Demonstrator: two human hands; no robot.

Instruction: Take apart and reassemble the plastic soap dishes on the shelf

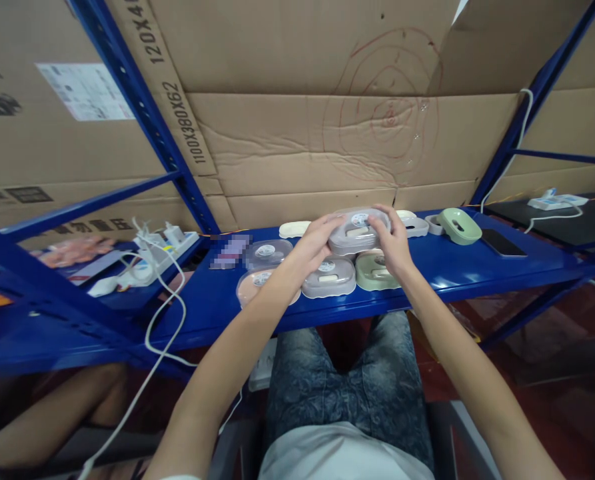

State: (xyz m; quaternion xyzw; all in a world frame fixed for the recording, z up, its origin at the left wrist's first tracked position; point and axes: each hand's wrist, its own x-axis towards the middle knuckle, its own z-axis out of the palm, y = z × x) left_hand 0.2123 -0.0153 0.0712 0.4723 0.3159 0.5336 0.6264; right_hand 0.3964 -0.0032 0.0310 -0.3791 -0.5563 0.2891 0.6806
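Between both hands, raised over the blue shelf (457,273), is an oval plastic box (353,240) with a clear lid and a round label. My left hand (318,241) grips its left end. On its right end, my right hand (392,238) has fingers on the lid. Below it stand a grey lidded box (330,285) and a green lidded box (372,277). A pink lidded box (247,287) is partly hidden by my left forearm. Behind that one lies another clear-lidded box (263,255).
At the right are an open pale green box (460,227) and a dark phone (504,243). A cream oval piece (294,229) lies at the back. White power strips and cables (162,257) run along the left, where a co-worker's bent limb (62,413) shows. Cardboard (277,147) backs the shelf.
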